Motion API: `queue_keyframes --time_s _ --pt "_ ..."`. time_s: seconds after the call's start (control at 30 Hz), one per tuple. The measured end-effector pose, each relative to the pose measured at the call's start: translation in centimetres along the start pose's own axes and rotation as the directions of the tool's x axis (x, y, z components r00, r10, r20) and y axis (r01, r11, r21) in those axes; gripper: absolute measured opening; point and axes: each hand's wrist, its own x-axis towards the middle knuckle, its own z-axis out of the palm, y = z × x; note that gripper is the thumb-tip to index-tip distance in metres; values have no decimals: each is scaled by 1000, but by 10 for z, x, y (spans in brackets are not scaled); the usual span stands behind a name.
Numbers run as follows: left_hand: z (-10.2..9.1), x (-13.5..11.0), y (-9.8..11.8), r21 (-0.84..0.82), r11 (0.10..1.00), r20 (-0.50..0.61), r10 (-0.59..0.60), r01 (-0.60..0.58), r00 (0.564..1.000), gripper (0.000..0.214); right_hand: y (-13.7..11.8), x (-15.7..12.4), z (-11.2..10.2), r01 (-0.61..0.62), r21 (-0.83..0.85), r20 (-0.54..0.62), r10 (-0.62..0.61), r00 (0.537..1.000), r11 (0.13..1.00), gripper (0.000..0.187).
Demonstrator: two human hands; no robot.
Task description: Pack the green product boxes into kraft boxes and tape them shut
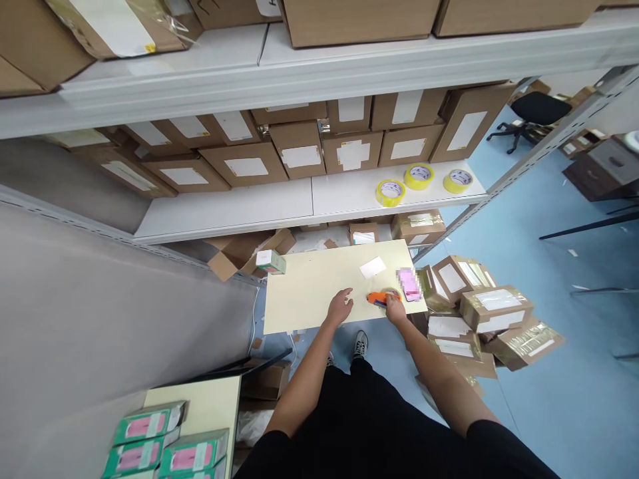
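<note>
At the lower left, a side surface [217,399] carries several green boxes [140,426] with pink pictures on them. Further right, an unsealed carton [242,253] with raised flaps sits behind the left end of the main work surface [292,306]; its inside is hard to make out. At that end of the work surface stands a small green-and-white box [271,261], outside the carton.

Near the middle, the left hand [340,307] hangs over the front part of the surface, fingers loosely bent and parted from the thumb, with nothing visible in its grasp. Behind and to the right of it lies a white sheet [373,267], flat and apart from any box. Just in front of the sheet, the right hand [395,310] is curled around one end of an orange tool [377,298], apparently a tape dispenser with a roll. Beside it, toward the right edge, is a partly blurred pink object [409,285].

Three yellow tape rolls [418,176] rest on the shelf behind. At far right, taped, labelled parcels [496,309] are heaped on the floor.

Those parcels look finished; here the work seems at an early point, or between pieces: no carton is on the surface, and the tool appears pressed to none.
</note>
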Motion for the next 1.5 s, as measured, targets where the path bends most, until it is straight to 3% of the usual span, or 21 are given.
queue_keyframes --time_s 0.17,0.5,0.7,0.83,0.97,1.07,1.23,1.37,1.5 --pt "-12 -3 -13 19 999 -49 -33 34 998 41 13 -8 2 95 -38 39 -94 995 995 54" --pt "-40 -17 -15 -16 999 -157 -38 36 987 43 2 -7 7 -91 -37 -75 88 993 995 52" --pt "-72 -41 -23 -76 997 -241 -44 27 969 41 -8 -9 1 -200 -4 -146 198 969 980 43" --pt "-88 -62 -29 -156 988 -267 -62 20 962 41 -27 -16 -7 -194 22 -195 194 961 981 50" --pt "-100 -82 -29 -206 978 -268 -46 -11 962 42 -65 -32 -10 12 71 -309 11 951 997 63" --pt "-110 -95 -27 -203 978 -287 -15 -46 958 42 -100 -47 -8 220 131 -445 -141 885 967 67" --pt "-136 -124 -25 -136 980 -382 81 -143 921 42 -155 -70 -13 410 208 -535 -247 808 888 67" --pt "-161 -165 -31 -66 989 -534 77 -133 842 43 -198 -78 -26 565 235 -529 -384 757 791 65" --pt "-172 -224 -48 20 999 -718 42 -40 694 42 -242 -76 -36 706 247 -471 -554 686 664 63"
